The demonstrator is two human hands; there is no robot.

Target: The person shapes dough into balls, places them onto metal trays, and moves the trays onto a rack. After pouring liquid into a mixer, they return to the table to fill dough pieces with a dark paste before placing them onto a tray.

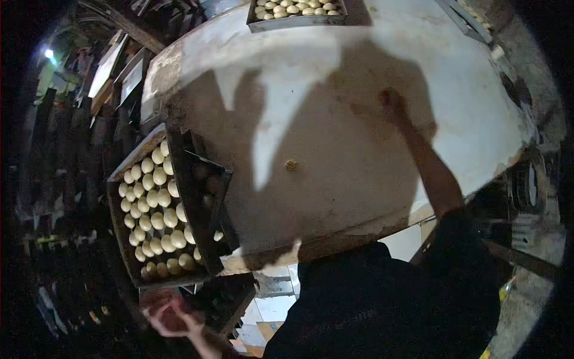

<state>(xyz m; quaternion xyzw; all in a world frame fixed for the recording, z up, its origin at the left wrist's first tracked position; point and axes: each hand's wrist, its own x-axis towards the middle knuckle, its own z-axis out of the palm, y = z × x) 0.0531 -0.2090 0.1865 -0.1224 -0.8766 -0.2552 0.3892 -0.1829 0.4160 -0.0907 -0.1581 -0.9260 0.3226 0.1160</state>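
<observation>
My left hand [172, 316] is at the lower left, just below the near edge of a tilted tray [194, 209]. Its fingers look spread, and blur hides whether they touch the tray. Rows of pale, round dough-like pieces [157, 221] fill that tray. My right hand [391, 102] is over the upper middle of the pale table [472, 113], in deep shadow; its fingers are too dark and blurred to read. A small crumbly lump [291, 165] lies on the table between the two hands.
Another tray [299, 24] of pale round pieces stands at the table's far edge. Beside the tilted tray is a dark tray or frame [206, 161] with a few pieces in it. More trays [466, 21] show at the upper right. A bright lamp [49, 54] shines at the upper left.
</observation>
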